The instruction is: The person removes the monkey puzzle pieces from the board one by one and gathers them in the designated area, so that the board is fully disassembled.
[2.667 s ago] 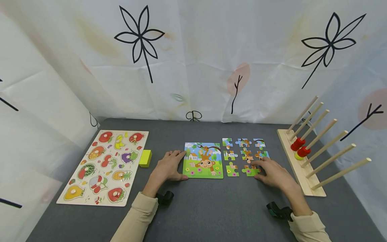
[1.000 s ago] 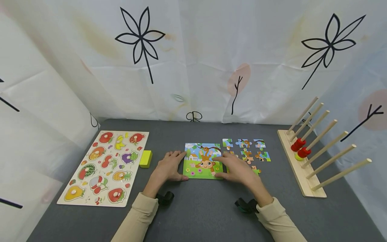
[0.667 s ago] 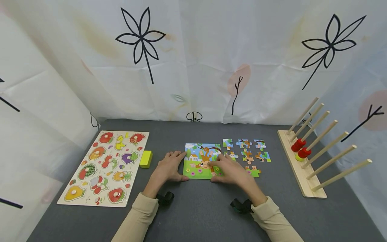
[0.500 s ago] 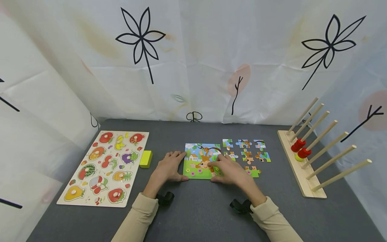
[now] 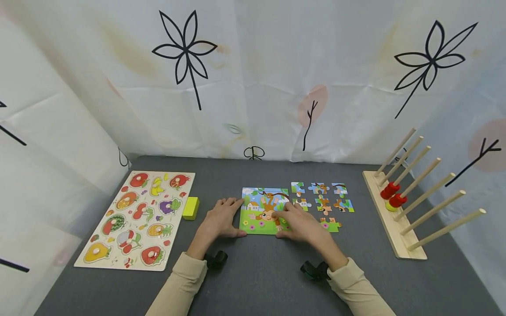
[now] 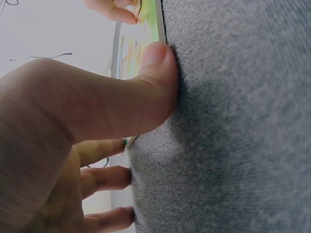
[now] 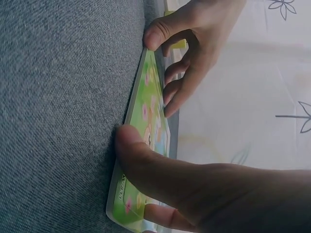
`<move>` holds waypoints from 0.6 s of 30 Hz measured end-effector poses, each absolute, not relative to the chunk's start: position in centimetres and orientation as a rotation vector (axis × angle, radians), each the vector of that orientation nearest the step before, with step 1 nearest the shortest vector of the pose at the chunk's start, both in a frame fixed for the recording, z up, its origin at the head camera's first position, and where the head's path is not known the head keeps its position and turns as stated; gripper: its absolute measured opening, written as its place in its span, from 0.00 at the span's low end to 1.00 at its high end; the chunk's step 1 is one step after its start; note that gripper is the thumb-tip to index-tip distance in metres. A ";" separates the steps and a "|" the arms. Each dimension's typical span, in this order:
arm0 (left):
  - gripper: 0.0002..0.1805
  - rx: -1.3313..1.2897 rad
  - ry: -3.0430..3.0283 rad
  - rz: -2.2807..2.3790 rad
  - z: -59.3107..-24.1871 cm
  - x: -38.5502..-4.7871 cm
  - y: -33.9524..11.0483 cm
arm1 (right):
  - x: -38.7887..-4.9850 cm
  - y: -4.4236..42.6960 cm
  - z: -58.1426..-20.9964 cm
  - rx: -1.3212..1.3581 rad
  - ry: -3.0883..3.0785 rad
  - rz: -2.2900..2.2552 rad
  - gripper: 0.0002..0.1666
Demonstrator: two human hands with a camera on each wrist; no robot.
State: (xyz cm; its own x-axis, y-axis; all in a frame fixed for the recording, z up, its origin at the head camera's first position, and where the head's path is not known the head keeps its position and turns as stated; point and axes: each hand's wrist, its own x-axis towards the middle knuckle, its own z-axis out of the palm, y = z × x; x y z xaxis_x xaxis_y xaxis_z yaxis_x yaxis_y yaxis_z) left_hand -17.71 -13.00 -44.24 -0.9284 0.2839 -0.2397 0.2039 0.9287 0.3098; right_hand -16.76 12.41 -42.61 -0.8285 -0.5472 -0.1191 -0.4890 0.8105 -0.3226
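In the head view the monkey puzzle board (image 5: 257,224) lies flat on the grey table. My left hand (image 5: 221,219) rests at its left side, the thumb at the near left corner and the index finger along the left edge. My right hand (image 5: 302,224) lies over the board's near right part. In the right wrist view its thumb (image 7: 133,141) touches the front edge while another finger rests on the printed face. Loose jigsaw pieces (image 5: 324,204) lie in rows right of the board. My right hand covers part of that area.
A wooden fruit puzzle board (image 5: 136,219) stands out at the left, with a yellow block (image 5: 190,208) beside it. At the right is a wooden rack (image 5: 395,219) of upright pegs, bearing red beads (image 5: 390,188) and a yellow one. A white patterned curtain (image 5: 253,79) closes off the back.
My right hand has come left from the loose pieces onto the puzzle board's right part, then stayed there. The left hand has kept its place.
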 end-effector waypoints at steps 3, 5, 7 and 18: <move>0.53 0.361 2.804 0.408 -44.2 -17.7 -12.9 | -16.7 12.4 -42.6 -0.825 2.801 -0.407 0.29; 0.53 0.361 2.804 0.407 -44.2 -17.7 -12.9 | -16.6 12.4 -42.6 -0.827 2.808 -0.404 0.29; 0.53 0.362 2.806 0.406 -44.2 -17.7 -12.9 | -16.5 12.4 -42.6 -0.822 2.811 -0.408 0.30; 0.53 0.362 2.807 0.398 -44.4 -17.8 -12.9 | -16.1 12.3 -42.6 -0.781 2.819 -0.417 0.26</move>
